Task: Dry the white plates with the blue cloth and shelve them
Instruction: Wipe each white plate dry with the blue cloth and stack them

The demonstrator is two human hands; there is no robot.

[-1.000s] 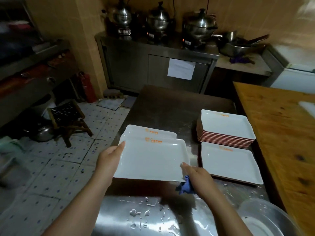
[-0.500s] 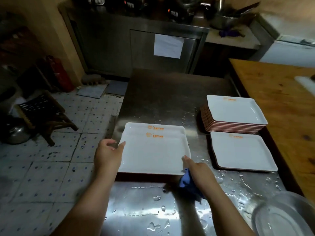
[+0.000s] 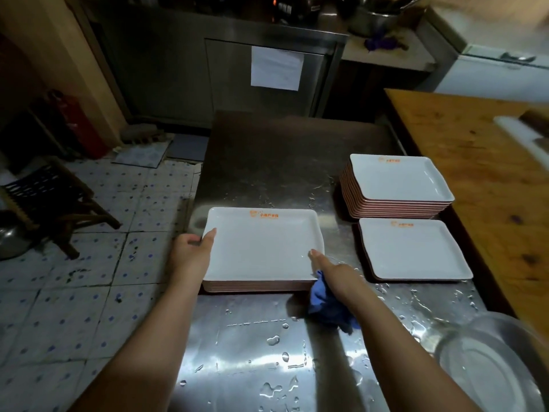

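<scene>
A white rectangular plate [image 3: 261, 245] with an orange logo lies on top of a low stack at the left of the wet steel table [image 3: 282, 162]. My left hand [image 3: 190, 254] grips its left edge, thumb on the rim. My right hand [image 3: 335, 272] holds its right front corner with the thumb on top, and the blue cloth [image 3: 326, 304] is bunched under that palm. To the right sit a tall stack of white plates [image 3: 398, 185] and, nearer me, a low stack [image 3: 413, 251].
A round metal basin [image 3: 490, 367] sits at the table's front right corner. A wooden counter [image 3: 481, 162] runs along the right. Tiled floor with a dark stool [image 3: 50, 197] lies to the left. A steel cabinet [image 3: 237, 69] stands behind.
The plate held above the left stack has come down onto it, squared up with the plates beneath. The camera has tilted down and moved closer.
</scene>
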